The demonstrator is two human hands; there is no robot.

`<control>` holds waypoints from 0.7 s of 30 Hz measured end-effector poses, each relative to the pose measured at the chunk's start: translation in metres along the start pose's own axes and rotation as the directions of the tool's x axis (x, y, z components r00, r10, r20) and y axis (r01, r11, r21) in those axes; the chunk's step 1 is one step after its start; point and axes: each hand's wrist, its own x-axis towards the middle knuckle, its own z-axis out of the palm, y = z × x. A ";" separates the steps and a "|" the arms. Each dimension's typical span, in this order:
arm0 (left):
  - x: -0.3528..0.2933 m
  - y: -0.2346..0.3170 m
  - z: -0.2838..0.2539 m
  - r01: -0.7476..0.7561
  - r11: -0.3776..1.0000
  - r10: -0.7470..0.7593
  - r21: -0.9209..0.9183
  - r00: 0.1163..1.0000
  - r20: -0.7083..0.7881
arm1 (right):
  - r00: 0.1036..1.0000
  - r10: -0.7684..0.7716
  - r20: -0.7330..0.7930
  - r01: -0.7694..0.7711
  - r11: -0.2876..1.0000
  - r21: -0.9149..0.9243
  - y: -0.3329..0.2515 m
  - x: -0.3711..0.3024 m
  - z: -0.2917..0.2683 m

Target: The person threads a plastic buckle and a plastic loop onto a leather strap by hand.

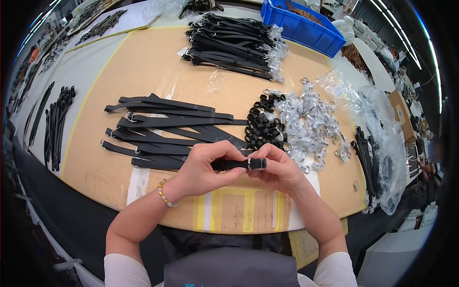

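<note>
Both my hands meet over the near part of the table, pinching a black strap (224, 165) with a silver metal ring near its right end. My left hand (205, 165), with a beaded bracelet at the wrist, grips the strap's left part. My right hand (279, 170) holds its end beside the metal ring. Just beyond my hands lies a loose pile of black straps (167, 122) with metal buckles. To its right sit a heap of small black loops (263, 122) and a heap of metal hardware in clear plastic wraps (308, 124).
A stack of black straps with wrapped ends (229, 45) lies at the far side, near a blue plastic crate (303, 28). More straps lie at the left (60, 119). At the right are dark straps (366, 158) and a clear plastic bag (385, 153).
</note>
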 end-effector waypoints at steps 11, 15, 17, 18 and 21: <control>-0.007 -0.007 0.009 -0.236 0.933 0.224 0.272 0.972 0.073 | 0.977 0.192 -0.096 -0.213 0.918 -0.335 -0.008 -0.003 0.016; -0.009 -0.008 0.011 -0.205 0.916 0.157 0.345 0.974 0.161 | 0.973 0.122 -0.194 -0.209 0.823 -0.528 0.005 -0.004 0.020; -0.009 -0.011 0.012 -0.137 0.912 0.076 0.387 0.983 0.168 | 0.975 0.087 -0.203 -0.193 0.783 -0.592 0.007 -0.005 0.019; -0.009 -0.009 0.012 -0.135 0.912 0.074 0.386 0.983 0.170 | 0.966 0.107 -0.236 -0.230 0.774 -0.590 0.004 -0.005 0.021; -0.004 -0.006 0.007 -0.075 0.921 0.023 0.383 0.990 0.138 | 0.953 0.158 -0.260 -0.281 0.787 -0.550 -0.003 -0.003 0.021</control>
